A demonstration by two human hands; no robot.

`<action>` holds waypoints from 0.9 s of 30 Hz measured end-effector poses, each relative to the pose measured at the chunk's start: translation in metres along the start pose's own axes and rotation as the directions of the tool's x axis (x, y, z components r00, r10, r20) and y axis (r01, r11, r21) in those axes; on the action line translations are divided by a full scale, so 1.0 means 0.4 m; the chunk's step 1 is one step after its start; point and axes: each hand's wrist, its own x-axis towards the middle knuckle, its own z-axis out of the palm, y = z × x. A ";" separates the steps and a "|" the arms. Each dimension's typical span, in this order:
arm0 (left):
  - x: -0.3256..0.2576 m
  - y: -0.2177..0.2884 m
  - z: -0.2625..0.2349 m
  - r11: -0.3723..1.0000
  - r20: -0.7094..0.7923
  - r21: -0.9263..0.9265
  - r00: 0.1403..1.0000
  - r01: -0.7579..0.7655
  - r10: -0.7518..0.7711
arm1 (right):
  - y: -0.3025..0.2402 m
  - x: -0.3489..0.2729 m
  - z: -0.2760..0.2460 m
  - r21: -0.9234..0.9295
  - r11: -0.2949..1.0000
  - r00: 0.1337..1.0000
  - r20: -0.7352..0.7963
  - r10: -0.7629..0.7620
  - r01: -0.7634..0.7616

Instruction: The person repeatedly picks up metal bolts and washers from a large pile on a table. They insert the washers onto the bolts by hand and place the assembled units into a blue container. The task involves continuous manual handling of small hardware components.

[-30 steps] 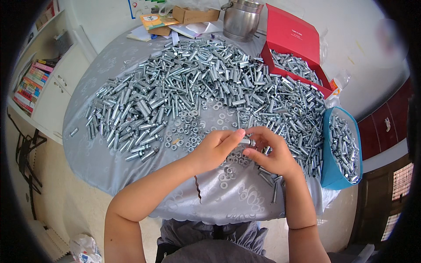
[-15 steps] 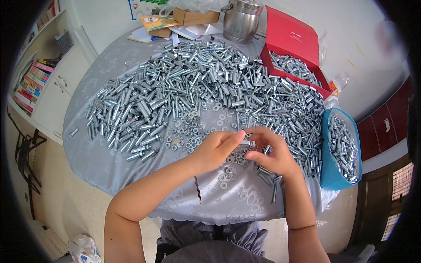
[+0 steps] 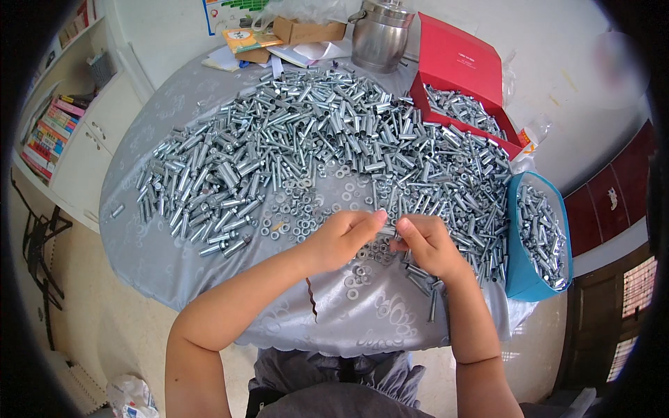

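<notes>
Close together over the table's near middle, my two hands meet at a small metal sleeve anchor bolt (image 3: 389,230), mostly covered by fingers. My left hand (image 3: 346,239) grips its left end, with the thumb stretched along it. On the other end, my right hand (image 3: 430,245) is closed, thumb bent on top and fingers curled beneath. Loose washers and nuts (image 3: 296,216) lie beyond and beneath the hands, with more washers (image 3: 353,282) nearer to me. A wide heap of metal sleeves and bolts (image 3: 313,125) arcs behind them.
A red box (image 3: 463,52) with its lid up holds more bolts at the far right. Nearer stands a blue bin (image 3: 524,268) full of anchors. A steel pot (image 3: 380,35), a cardboard box (image 3: 308,30) and papers sit at the back of the cloth-covered table (image 3: 150,258).
My right hand has closed from a loose curl onto the bolt's right end, its thumb now raised on top. My left hand stays nearly in place.
</notes>
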 end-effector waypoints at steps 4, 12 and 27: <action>-0.001 0.001 0.006 1.000 0.036 -0.022 0.999 -0.012 0.013 | -0.037 0.004 0.018 -0.017 0.993 0.989 -0.093 -0.114 0.113; -0.002 -0.006 0.006 0.996 0.069 0.060 0.996 0.059 -0.063 | -0.033 0.004 0.003 -0.066 0.991 0.992 -0.029 -0.120 0.118; -0.013 0.013 0.012 0.999 0.040 -0.037 0.999 0.031 -0.030 | -0.050 -0.003 0.001 -0.199 0.964 0.984 0.056 -0.169 0.177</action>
